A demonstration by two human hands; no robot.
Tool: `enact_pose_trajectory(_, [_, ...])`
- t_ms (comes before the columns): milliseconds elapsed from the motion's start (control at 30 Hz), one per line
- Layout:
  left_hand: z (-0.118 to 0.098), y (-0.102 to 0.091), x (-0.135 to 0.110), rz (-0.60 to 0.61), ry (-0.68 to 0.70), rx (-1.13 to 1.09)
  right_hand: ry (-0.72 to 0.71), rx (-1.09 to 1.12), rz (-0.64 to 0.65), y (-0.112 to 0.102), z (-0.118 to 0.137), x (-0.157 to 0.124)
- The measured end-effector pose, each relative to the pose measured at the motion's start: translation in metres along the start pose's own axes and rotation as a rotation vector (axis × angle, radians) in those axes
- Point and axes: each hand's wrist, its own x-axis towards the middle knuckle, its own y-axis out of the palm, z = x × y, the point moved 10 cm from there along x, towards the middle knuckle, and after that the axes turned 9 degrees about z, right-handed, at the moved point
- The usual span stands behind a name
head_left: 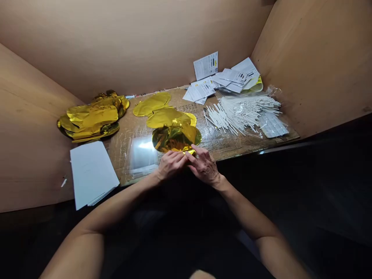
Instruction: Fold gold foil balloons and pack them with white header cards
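My left hand and my right hand meet at the near edge of a gold foil balloon, and their fingertips pinch its lower rim. The balloon is round, with a crumpled, mirror-like surface. Behind it lie two more flat gold foil balloons, one partly overlapping the held balloon. A heaped pile of gold foil balloons sits to the left, out of reach of my fingers. A transparent plastic sleeve lies just left of my left hand.
The plastic-covered wooden tabletop is walled by plywood panels. A bundle of white sticks and a bag of small white pieces lie right. Printed papers fill the back corner. White cards overhang the front-left edge.
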Motion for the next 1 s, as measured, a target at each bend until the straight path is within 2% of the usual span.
enact_pose_trajectory(100, [-0.025, 0.022, -0.037, -0.059, 0.022, -0.123, -0.042, 0.027, 0.139, 0.019, 0.006, -0.020])
enact_pose_trajectory(200, [-0.024, 0.027, -0.063, -0.084, 0.010, -0.167, -0.109, 0.070, 0.189, 0.024, 0.011, -0.039])
enact_pose_trajectory(300, [-0.021, 0.023, -0.075, -0.084, 0.036, -0.200, -0.115, 0.125, 0.191, 0.017, 0.014, -0.041])
enact_pose_trajectory(367, [-0.013, 0.016, -0.075, -0.115, -0.015, -0.229, -0.004, 0.146, 0.227, 0.016, 0.008, -0.027])
enact_pose_trajectory(467, [0.013, 0.004, -0.069, -0.189, -0.268, -0.232, 0.313, 0.096, 0.345, 0.024, -0.015, 0.003])
enact_pose_trajectory(533, [0.023, -0.006, -0.067, -0.271, -0.397, -0.192, 0.452, 0.039, 0.441, 0.030, -0.026, 0.021])
enact_pose_trajectory(600, [0.017, -0.008, -0.063, -0.289, -0.355, -0.147, 0.478, -0.006, 0.523, 0.034, -0.029, 0.035])
enact_pose_trajectory(700, [-0.011, 0.012, -0.058, -0.128, -0.121, -0.101, 0.454, -0.054, 0.609, 0.033, -0.026, 0.037])
enact_pose_trajectory(767, [-0.020, 0.024, -0.066, -0.069, -0.066, -0.082, 0.410, -0.098, 0.576, 0.021, -0.020, 0.031])
enact_pose_trajectory(800, [-0.021, 0.026, -0.071, -0.071, -0.074, -0.078, 0.332, -0.113, 0.545, 0.014, -0.011, 0.029])
enact_pose_trajectory(867, [-0.020, 0.027, -0.080, -0.080, -0.109, -0.088, 0.072, -0.103, 0.522, 0.005, 0.018, 0.025])
enact_pose_trajectory(933, [-0.017, 0.023, -0.084, -0.074, -0.132, -0.125, -0.169, -0.058, 0.610, 0.010, 0.042, 0.018])
enact_pose_trajectory(1000, [-0.007, 0.015, -0.083, -0.066, -0.145, -0.207, -0.203, 0.001, 0.721, 0.022, 0.040, 0.022])
